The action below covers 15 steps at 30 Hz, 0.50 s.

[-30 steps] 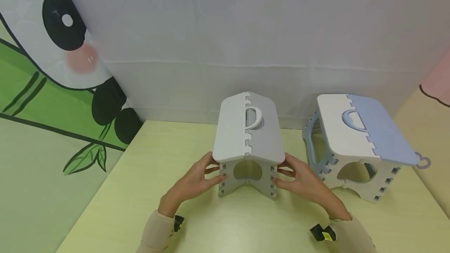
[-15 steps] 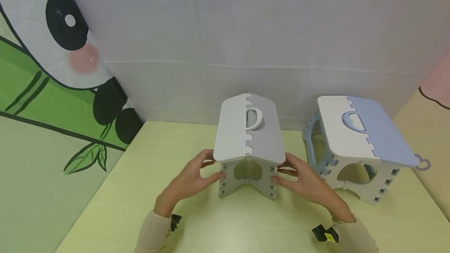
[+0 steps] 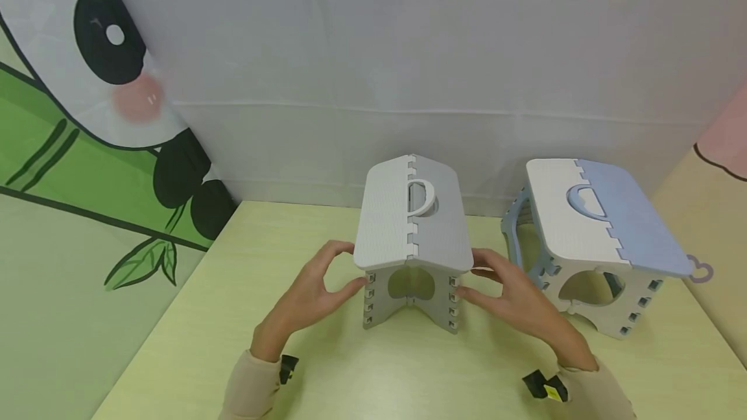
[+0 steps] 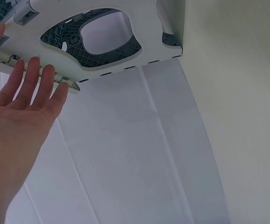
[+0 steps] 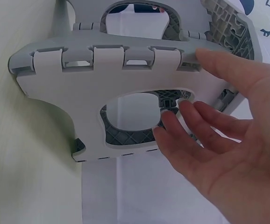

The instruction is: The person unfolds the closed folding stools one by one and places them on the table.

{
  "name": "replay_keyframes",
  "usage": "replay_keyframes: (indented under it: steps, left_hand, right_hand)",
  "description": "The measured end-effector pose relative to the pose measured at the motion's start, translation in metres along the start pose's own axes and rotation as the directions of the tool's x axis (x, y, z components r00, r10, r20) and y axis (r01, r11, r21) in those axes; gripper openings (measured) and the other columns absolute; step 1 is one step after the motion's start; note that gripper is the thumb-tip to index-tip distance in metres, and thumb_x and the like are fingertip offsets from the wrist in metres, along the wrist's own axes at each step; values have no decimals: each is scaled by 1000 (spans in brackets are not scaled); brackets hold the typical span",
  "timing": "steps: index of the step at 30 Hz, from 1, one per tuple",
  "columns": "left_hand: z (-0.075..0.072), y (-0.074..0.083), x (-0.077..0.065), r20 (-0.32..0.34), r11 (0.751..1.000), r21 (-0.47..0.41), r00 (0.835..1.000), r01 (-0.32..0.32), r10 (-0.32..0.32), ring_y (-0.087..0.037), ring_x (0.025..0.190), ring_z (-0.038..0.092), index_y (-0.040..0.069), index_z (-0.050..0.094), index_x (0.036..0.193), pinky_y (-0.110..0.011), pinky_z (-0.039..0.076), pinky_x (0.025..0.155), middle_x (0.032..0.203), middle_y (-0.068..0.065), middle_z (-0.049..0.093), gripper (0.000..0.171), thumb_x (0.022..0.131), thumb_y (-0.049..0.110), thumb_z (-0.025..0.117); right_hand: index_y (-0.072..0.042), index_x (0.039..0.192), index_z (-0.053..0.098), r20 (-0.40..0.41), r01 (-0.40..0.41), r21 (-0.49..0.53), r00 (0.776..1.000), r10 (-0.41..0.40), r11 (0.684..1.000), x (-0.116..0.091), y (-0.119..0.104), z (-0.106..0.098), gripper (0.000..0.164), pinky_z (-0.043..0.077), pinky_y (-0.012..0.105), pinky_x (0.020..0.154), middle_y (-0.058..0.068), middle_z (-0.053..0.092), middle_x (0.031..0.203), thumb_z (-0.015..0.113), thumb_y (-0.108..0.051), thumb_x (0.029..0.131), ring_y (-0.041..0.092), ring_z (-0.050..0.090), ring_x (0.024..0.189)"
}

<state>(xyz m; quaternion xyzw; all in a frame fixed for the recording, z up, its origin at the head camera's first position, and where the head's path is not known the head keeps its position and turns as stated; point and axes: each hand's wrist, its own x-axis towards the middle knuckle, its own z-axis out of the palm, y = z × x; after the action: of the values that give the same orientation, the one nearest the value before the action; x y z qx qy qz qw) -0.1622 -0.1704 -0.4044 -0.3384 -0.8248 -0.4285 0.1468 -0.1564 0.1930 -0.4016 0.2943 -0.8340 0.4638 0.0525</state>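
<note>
A white and grey folding step stool (image 3: 385, 212) stands half unfolded in the head view, its top bent into a low ridge and its end panels angled inward. My left hand (image 3: 306, 293) is at its left side, thumb by the hinged leg edge. In the left wrist view, the straight fingers (image 4: 30, 86) of that hand lie along the top's edge. On the other side, my right hand (image 3: 513, 290) has its thumb at the hinge edge. The right wrist view shows the right hand's fingers (image 5: 181, 149) loosely bent beside the stool's side opening, gripping nothing.
A second folding stool, white and blue (image 3: 583, 212), stands fully unfolded to the right, with a purple heart-shaped piece (image 3: 702, 269) beside its top. The pale yellow table (image 3: 385, 374) meets a light cloth backdrop (image 3: 408, 70) with a cartoon print at left.
My left hand has drawn slightly back to the left, its thumb and fingers spreading wider. The right hand has shifted a little to the right. The stool looks unmoved.
</note>
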Motion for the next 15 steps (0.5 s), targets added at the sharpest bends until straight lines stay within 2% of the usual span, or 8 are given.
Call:
replay_keyframes:
  steps: [5, 9, 15]
  left_hand:
    - [-1, 0, 1, -36, 999, 19, 999, -35, 36, -23, 127, 55, 8, 54, 136, -34, 43, 111, 133, -3, 60, 55, 89, 5, 81]
    - [-1, 2, 2, -54, 998, 37, 998, -42, 44, -24, 129, 53, 7, 53, 138, -34, 42, 112, 135, -4, 58, 58, 88, 6, 82]
    - [-3, 4, 2, -94, 997, 64, 994, -53, 59, -26, 131, 52, 2, 52, 138, -31, 39, 114, 136, -9, 57, 61, 86, 6, 83]
  right_hand:
    - [-10, 145, 51, -23, 19, -50, 1000, -20, 999, -1, -1, -3, 66, 50, 39, 107, 3, 58, 140, 84, -14, 88, 18, 54, 129]
    - [-11, 148, 48, -50, 35, -80, 998, -39, 996, -1, -3, -6, 70, 48, 30, 108, 3, 56, 142, 84, -13, 88, 17, 52, 130]
    - [-11, 151, 46, -87, 39, -96, 995, -48, 995, -1, -7, -10, 73, 43, 20, 109, 4, 52, 147, 84, -12, 88, 25, 51, 134]
